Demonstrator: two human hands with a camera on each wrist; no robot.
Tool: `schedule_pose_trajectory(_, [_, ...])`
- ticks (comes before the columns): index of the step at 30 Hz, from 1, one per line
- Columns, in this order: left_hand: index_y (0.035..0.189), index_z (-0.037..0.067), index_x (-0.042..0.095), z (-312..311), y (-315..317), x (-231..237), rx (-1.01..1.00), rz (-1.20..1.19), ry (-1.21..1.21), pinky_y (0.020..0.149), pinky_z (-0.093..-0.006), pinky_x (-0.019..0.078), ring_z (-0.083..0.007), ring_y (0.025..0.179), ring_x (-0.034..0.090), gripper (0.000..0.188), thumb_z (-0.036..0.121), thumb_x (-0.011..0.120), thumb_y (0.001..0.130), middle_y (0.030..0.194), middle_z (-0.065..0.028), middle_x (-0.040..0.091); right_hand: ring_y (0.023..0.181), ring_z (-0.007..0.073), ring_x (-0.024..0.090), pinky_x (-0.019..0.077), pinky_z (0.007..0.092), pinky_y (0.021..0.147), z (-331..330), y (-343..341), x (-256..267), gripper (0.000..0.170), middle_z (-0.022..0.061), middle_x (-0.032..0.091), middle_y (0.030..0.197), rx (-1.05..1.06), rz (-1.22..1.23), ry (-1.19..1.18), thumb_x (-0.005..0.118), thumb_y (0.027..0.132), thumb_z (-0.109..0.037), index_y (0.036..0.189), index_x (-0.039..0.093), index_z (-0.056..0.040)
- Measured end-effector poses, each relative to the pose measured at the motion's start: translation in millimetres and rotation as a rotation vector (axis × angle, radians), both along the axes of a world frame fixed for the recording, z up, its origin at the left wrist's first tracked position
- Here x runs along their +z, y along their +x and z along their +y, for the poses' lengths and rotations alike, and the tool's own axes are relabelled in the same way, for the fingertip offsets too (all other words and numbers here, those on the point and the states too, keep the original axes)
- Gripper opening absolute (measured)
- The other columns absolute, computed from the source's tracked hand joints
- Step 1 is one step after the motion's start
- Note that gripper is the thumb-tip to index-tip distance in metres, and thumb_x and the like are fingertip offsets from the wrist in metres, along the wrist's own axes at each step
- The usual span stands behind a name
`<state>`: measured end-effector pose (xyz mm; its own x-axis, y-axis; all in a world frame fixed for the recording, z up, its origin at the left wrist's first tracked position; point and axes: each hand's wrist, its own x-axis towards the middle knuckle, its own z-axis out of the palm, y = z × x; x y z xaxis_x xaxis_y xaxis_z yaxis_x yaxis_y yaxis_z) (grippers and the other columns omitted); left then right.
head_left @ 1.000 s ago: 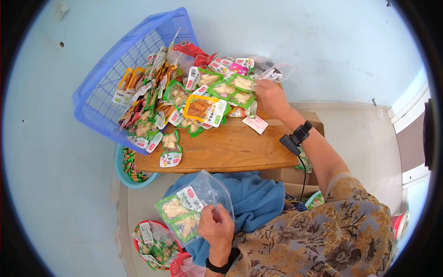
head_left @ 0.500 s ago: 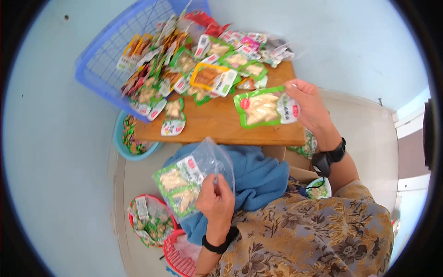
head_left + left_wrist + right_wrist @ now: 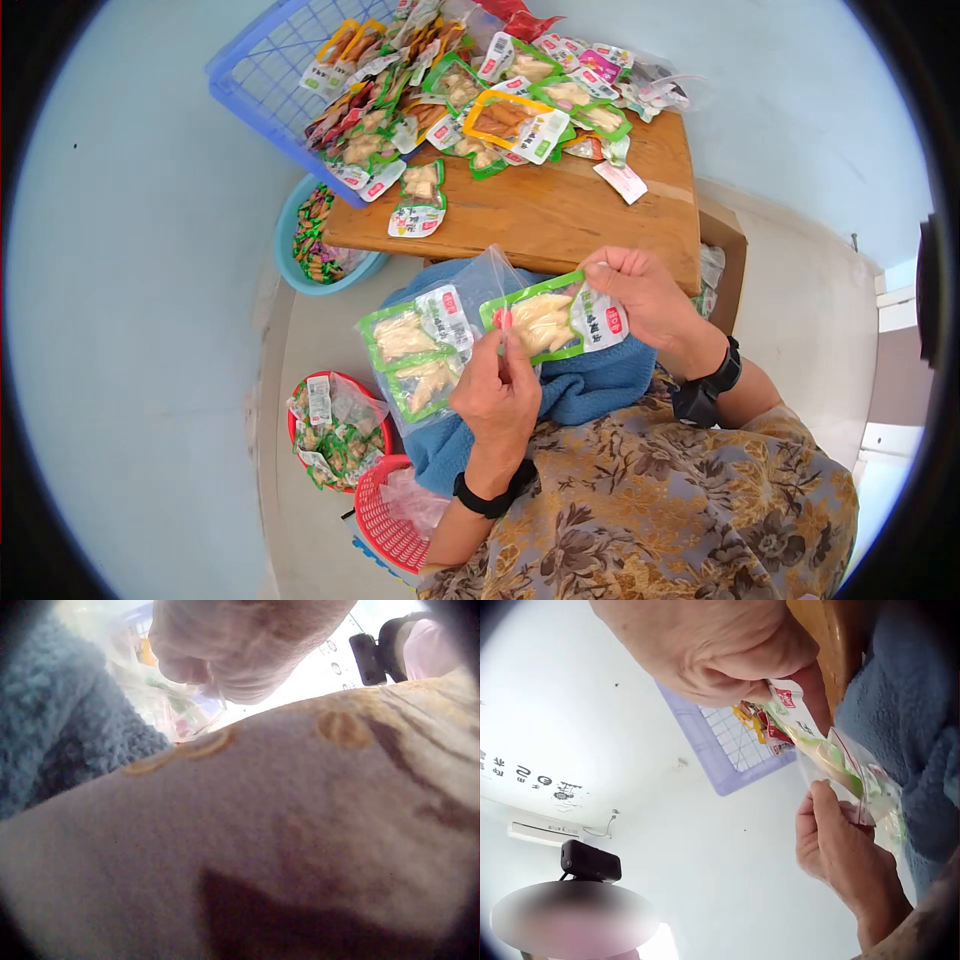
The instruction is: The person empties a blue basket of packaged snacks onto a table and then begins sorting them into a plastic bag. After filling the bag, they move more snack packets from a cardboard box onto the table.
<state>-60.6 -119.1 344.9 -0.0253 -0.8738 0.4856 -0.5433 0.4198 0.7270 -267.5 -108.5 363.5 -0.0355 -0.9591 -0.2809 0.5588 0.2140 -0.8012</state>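
My left hand (image 3: pixel 497 395) pinches the edge of a clear zip bag (image 3: pixel 490 268) over my lap. Inside the bag lie two green-edged food packets (image 3: pixel 403 336) with pale pieces showing. My right hand (image 3: pixel 645 300) grips the white end of another green-edged packet (image 3: pixel 543 322), whose far end is right at the bag's mouth, beside my left fingertips. From the right wrist view, this packet's end overlaps the clear bag (image 3: pixel 870 780). In the left wrist view, a sleeve hides most of the work, with my left hand (image 3: pixel 240 645) at the top.
A wooden table (image 3: pixel 560 215) bears heaped packets and a tipped blue crate (image 3: pixel 262 122). One packet (image 3: pixel 420 200) lies near the front edge. Below stand a light-blue basin (image 3: pixel 290 268), red baskets (image 3: pixel 375 520) and a cardboard box (image 3: pixel 727 262). A blue cloth (image 3: pixel 590 385) covers my lap.
My right hand has picked a green-edged packet off the heap and brought it down to the bag's mouth. My left hand keeps its pinch on the bag. The head view has shifted.
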Motion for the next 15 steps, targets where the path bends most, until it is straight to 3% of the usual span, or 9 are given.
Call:
schedule_pose_trajectory(6, [0.1, 0.003, 0.069, -0.9, -3.1, -6.2, -0.012, 0.027, -0.062, 0.045, -0.028, 0.0413, -0.0102, 0.046, 0.052, 0.011, 0.005, 0.072, 0.089, 0.058, -0.0067, 0.056, 0.089, 0.0148, 0.069, 0.0591, 0.0318, 0.08, -12.9, 28.4, -10.8, 0.018, 0.0099, 0.071, 0.103, 0.107, -0.068, -0.002, 0.055, 0.104, -0.013, 0.11, 0.065, 0.0012])
schedule_pose_trajectory(15, [0.098, 0.002, 0.069, -1.5, -5.4, 4.1, -0.052, -0.027, -0.102, 0.048, -0.0324, 0.0465, -0.0232, 0.051, 0.06, 0.012, 0.002, 0.072, 0.086, 0.065, -0.0112, 0.063, 0.091, 0.0174, 0.068, 0.0581, 0.0331, 0.083, -38.5, 62.6, -19.3, 0.017, 0.01, 0.068, 0.104, 0.336, -0.182, 0.101, 0.055, 0.102, -0.01, 0.115, 0.06, 0.0005])
